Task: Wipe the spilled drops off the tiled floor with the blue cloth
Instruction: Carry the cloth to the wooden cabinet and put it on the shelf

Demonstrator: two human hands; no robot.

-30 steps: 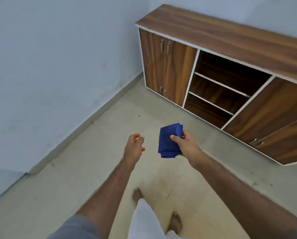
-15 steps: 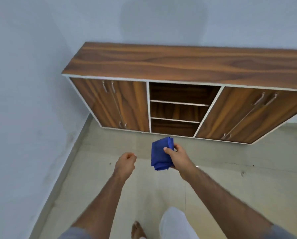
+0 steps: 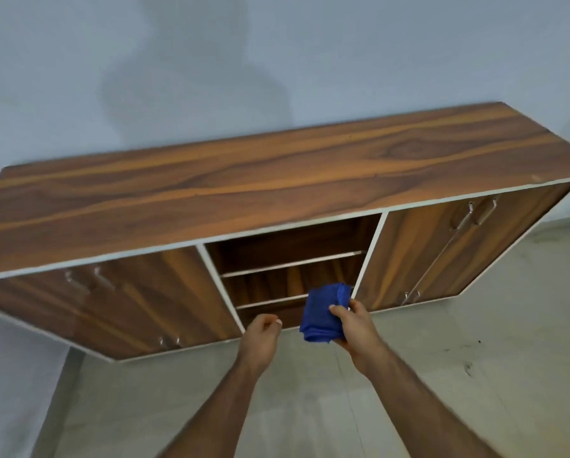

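Right hand (image 3: 353,328) grips the folded blue cloth (image 3: 323,314) upright in the air; empty left hand (image 3: 260,342) curls loosely beside it; pale tiled floor (image 3: 475,391), dark specks rightward, lies well below.

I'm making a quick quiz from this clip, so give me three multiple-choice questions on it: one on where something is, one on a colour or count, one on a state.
1. Where is the cloth?
A. on the cabinet top
B. in the right hand
C. on the floor

2. How many shelf boards cross the cabinet's open middle bay?
A. two
B. four
C. none

3. What state is the left hand in?
A. gripping the cloth
B. pulling a door handle
C. loosely curled, holding nothing

Answers:
1 B: the right hand pinches the folded blue cloth in the air.
2 A: two pale-edged boards show in the bay.
3 C: the left hand is beside the cloth, apart from it.
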